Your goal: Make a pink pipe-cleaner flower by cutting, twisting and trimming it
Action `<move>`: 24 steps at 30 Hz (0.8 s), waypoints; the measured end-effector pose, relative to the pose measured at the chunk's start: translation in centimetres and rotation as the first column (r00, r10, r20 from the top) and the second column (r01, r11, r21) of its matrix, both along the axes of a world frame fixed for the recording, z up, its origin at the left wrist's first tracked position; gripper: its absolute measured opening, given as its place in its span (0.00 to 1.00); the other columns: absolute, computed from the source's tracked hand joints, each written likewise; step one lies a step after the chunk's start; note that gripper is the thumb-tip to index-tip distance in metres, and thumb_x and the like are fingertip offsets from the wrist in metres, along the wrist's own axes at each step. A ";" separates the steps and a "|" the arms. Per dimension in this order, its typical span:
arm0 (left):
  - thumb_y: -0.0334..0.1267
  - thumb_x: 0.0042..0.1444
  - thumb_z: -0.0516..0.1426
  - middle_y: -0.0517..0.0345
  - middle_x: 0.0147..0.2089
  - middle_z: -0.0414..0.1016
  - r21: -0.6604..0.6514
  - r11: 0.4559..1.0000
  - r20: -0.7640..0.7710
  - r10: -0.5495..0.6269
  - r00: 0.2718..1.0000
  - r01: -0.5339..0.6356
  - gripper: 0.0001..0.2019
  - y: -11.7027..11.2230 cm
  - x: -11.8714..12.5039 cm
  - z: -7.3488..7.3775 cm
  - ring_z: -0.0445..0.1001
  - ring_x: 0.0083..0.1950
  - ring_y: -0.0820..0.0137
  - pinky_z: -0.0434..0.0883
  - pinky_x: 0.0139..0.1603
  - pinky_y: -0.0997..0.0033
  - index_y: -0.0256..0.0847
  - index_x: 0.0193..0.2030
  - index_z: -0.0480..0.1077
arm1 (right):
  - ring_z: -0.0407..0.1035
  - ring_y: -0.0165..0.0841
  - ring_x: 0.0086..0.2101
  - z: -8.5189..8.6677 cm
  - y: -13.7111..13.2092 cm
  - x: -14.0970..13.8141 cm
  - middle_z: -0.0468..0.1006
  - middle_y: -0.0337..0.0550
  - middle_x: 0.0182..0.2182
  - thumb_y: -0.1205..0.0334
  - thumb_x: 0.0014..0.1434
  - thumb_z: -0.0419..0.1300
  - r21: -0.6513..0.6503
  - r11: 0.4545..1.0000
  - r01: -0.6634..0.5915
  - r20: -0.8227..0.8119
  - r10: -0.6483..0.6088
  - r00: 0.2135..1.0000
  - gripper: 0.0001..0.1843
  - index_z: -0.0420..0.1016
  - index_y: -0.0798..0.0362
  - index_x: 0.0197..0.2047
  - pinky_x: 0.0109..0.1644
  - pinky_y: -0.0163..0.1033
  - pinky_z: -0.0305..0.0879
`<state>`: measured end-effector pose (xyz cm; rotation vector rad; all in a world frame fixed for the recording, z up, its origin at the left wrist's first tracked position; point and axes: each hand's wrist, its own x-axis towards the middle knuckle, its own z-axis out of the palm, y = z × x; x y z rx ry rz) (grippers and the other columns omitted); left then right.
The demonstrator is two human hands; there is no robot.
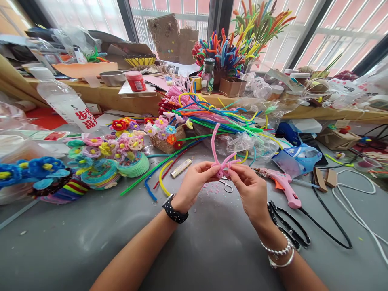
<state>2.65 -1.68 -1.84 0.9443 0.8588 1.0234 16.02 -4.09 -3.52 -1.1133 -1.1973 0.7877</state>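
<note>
Pink pipe cleaner (pixel 218 155) sits in the air above the grey bench (pixel 212 246), held between my two hands just in front of me. The grip of my left hand (pixel 194 184) is pressed together: thumb and forefinger pinch the twisted lower part of the pink pipe cleaner from the left side. The grip of my right hand (pixel 250 192) is also pressed together and pinches the same knot from the right, so the fingertips of both hands almost touch. From this knot one long end rises up in a curve, and some short loops stand out to the right, above my right fingers.

The knot itself is mostly covered by my fingertips, so I cannot tell how many turns it has or where the other end goes. Below the hands, small pink crumbs (pixel 212 190) lie on the bench. Small scissors (pixel 226 186) lie there as well, but only the handle rings show; the blades are hidden behind my hands. A pink glue gun (pixel 280 184) lies just beside my right hand, with its nozzle partly hidden by the hand. Black scissors (pixel 287 226) lie near my right wrist, partly under it, beside the silver bracelets (pixel 280 252). A black watch (pixel 175 210) is on my left wrist. Behind the hands is a pile of coloured pipe cleaners (pixel 212 113); many of them cross each other and I cannot separate them clearly.
</note>
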 end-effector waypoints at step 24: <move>0.37 0.45 0.59 0.57 0.30 0.73 -0.052 0.999 0.082 0.000 0.997 0.004 0.08 0.0 0.0 -0.2 0.70 0.33 0.75 0.68 0.40 0.73 0.34 0.30 0.72 | 0.67 0.32 0.33 0.5 -0.2 0.2 0.71 0.41 0.32 0.71 0.51 0.55 0.223 0.975 -0.008 0.394 -0.082 0.915 0.10 0.74 0.50 0.35 0.36 0.38 0.67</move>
